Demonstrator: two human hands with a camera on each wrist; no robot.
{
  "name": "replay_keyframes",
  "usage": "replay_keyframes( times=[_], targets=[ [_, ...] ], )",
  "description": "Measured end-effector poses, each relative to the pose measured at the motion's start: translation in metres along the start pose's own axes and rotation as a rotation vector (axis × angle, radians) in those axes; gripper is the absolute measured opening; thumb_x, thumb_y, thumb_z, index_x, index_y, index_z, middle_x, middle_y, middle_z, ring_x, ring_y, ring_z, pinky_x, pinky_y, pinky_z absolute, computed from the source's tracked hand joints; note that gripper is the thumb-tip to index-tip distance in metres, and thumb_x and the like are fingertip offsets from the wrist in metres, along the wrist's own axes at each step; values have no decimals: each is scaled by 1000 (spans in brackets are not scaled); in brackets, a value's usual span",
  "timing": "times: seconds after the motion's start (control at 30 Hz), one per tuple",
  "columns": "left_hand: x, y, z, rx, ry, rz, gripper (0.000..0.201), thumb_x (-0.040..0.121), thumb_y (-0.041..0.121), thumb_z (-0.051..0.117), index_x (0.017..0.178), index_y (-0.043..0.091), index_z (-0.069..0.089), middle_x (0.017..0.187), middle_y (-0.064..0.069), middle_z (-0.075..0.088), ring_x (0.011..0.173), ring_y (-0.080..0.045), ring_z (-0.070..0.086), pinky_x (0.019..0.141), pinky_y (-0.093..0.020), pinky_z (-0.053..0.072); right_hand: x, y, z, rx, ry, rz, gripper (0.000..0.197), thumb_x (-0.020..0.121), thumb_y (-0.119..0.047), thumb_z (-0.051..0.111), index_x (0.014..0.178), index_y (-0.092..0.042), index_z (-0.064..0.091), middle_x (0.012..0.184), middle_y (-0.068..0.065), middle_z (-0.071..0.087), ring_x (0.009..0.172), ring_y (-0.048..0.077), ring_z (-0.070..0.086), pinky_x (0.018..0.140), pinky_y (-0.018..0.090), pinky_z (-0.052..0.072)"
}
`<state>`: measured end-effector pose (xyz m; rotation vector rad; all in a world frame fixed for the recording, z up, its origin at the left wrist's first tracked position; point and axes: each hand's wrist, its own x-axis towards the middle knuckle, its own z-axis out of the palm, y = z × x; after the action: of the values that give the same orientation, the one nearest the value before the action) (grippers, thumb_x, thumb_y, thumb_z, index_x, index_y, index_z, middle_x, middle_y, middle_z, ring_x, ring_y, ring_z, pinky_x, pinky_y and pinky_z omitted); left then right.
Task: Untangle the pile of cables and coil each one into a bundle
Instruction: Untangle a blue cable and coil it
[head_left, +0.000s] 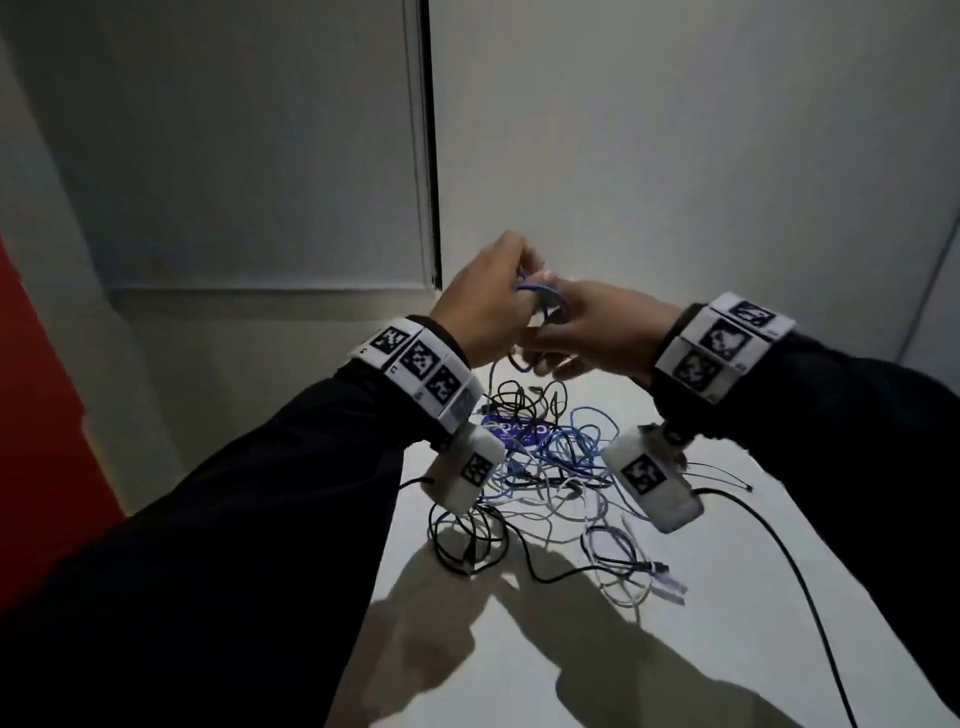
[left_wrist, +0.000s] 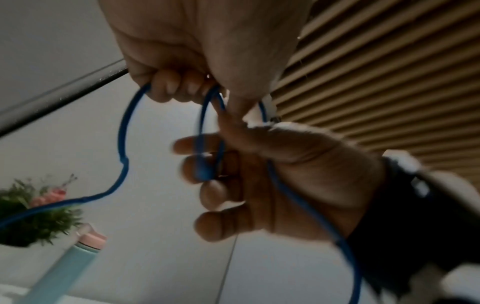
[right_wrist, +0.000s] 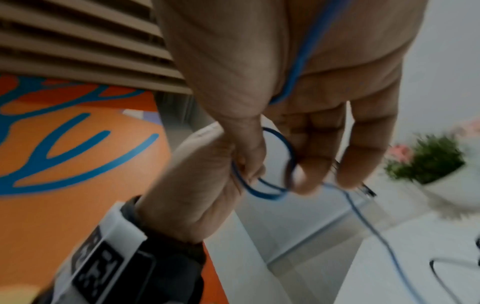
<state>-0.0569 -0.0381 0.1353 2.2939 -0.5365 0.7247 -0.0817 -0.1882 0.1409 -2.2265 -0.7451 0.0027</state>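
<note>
Both my hands are raised above the table, close together, working one blue cable (head_left: 540, 292). My left hand (head_left: 483, 306) grips it in curled fingers (left_wrist: 179, 86). A kinked stretch of the blue cable (left_wrist: 122, 133) hangs from that fist. My right hand (head_left: 597, 332) has small loops of the blue cable (right_wrist: 272, 192) round its curled fingers (left_wrist: 207, 197), and the cable also crosses its palm. Below lies the tangled pile (head_left: 550, 467) of black, white and blue cables on the white table (head_left: 701, 649).
A potted plant (left_wrist: 31, 218) and a mint bottle with a pink cap (left_wrist: 72, 265) stand by the wall. A blue label (head_left: 511, 431) lies under the pile. A black lead (head_left: 779, 540) trails over the table's right side. The table's left edge (head_left: 379, 561) is close by.
</note>
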Motion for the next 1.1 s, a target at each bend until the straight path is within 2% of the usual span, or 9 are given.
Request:
replay_keyframes(
  times=[0.1,0.2,0.27,0.43,0.53,0.63,0.73,0.93,1.1],
  targets=[
    [-1,6,-10,-437,-129,1,40,88,28,72,119,16,50,109,-8,62,90,-14,63,76,-29,54,4,5,-3,373,110,59,28,99,-7,49,73,-13,59,56,1,48,46,12,40,51,28,43],
    [-5,1,-16,-669,-182,-38,85,71,45,74,143,16,39,130,-7,55,109,-6,60,84,-16,52,2,1,-23,567,245,-27,29,102,-16,48,75,-15,58,50,-4,45,42,11,38,46,24,42],
    [-8,-3,-7,-706,-271,-73,98,70,40,77,152,10,31,141,-12,53,124,-15,58,100,-29,51,1,-10,-39,664,267,-100,27,104,-20,46,81,-14,59,54,-2,45,43,13,39,48,24,43],
    [-24,-17,51,-512,-488,-93,44,92,10,70,134,9,56,108,-9,72,97,-8,70,86,-17,54,-9,-38,-73,651,235,-327,25,105,-27,41,90,-15,58,61,0,37,50,16,34,51,26,43],
    [-26,-36,74,-139,-486,-80,50,90,19,73,138,15,58,118,-14,66,99,-25,65,95,-37,53,-20,-47,-95,650,325,-397,24,103,-21,39,85,-17,53,61,-5,40,52,13,33,55,26,43],
    [-24,-58,83,4,-385,-192,61,90,32,74,144,16,50,142,-13,49,119,-26,58,106,-41,46,-28,-44,-110,702,388,-411,28,97,-9,32,71,-19,36,60,-7,40,51,9,30,56,23,40],
    [-21,-75,71,-273,-160,-339,52,95,25,67,142,12,51,143,-4,54,124,-23,58,104,-36,46,-36,-37,-122,830,419,-442,13,75,-13,39,68,-21,31,55,-8,40,50,5,29,53,20,34],
    [-2,-61,18,-759,203,-257,35,99,-6,46,114,17,66,99,-1,65,77,-8,69,70,-25,58,-22,3,-110,537,680,-98,25,94,-11,45,72,-20,56,59,-3,41,45,10,37,44,22,42],
    [2,-45,-12,-686,263,-57,39,100,-2,44,115,26,65,98,8,71,62,-8,64,61,-24,56,-5,56,-32,419,278,193,16,98,-6,51,85,-13,56,68,6,50,45,14,50,54,32,57]
  ],
)
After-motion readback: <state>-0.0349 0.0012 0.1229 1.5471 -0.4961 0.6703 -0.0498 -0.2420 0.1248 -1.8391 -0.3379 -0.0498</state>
